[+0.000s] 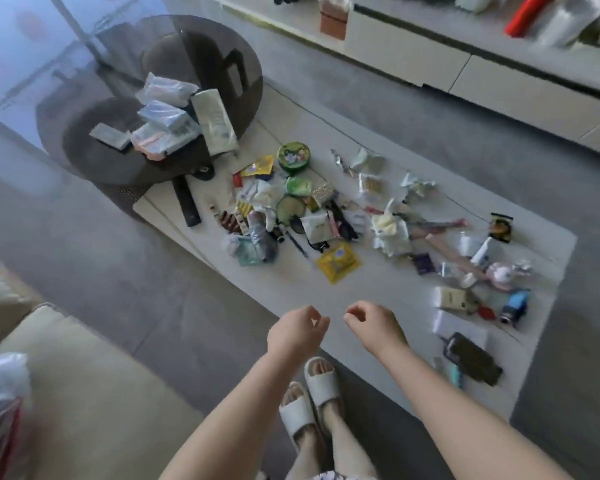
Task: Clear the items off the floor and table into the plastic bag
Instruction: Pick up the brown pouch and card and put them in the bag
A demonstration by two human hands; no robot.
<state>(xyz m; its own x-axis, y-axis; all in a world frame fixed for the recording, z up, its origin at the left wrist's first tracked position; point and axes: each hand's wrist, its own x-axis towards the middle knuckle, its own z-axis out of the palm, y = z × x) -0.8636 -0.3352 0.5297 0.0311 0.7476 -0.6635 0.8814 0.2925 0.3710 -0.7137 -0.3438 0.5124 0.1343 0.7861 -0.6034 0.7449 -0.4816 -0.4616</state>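
Observation:
A low white table (378, 299) is strewn with small items: a yellow sachet (338, 260), a green round tin (293, 157), crumpled tissues (392, 230), a black remote (187, 202) and a dark phone-like case (471, 358). A plastic bag (0, 403) lies on the sofa at the far left. My left hand (297, 332) and my right hand (373, 325) hover side by side over the table's near edge. Both have their fingers curled loosely, with nothing in them.
A round dark glass table (84, 133) at the back left carries packets and tissue packs (167, 123). A cream sofa (84, 393) fills the lower left. A long white cabinet (499, 74) runs along the back right. My feet in white slippers (309, 396) stand by the table.

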